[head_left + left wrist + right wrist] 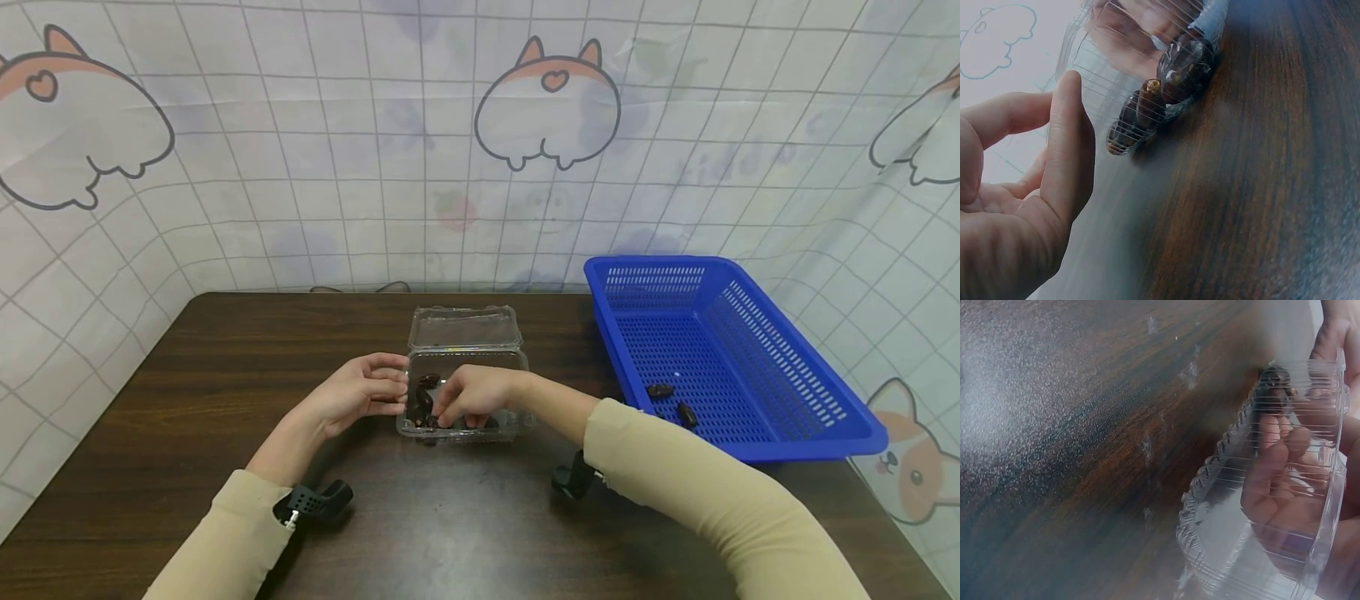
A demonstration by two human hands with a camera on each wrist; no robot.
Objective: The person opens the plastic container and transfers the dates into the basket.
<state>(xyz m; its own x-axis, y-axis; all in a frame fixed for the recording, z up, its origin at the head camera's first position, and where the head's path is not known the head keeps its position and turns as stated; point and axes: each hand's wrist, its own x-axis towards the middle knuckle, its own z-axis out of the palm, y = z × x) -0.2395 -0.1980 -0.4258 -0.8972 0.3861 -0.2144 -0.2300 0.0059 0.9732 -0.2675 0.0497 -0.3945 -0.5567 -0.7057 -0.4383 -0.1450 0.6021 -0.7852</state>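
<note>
A clear plastic clamshell box point(465, 354) lies on the table with its lid point(465, 327) folded back. Several dark brown dates point(422, 404) are gathered at its left end; in the left wrist view, dates point(1185, 69) show through the ribbed wall. My left hand point(367, 387) rests its extended fingertips against the box's left side. Inside the box is my right hand point(480, 392), its thumb and fingers closing in a pinch on a date point(435, 422), mostly hidden by the fingertips. Through the plastic, the right wrist view shows the bent fingers close to a date point(1275, 380).
To the right stands a blue plastic basket point(611, 333) with slotted walls, a few dates point(686, 414) on its floor. The dark wooden table point(420, 525) reaches back to a wall sheet point(360, 167) with a grid and cartoon corgis. Each wrist wears a black camera mount point(315, 502).
</note>
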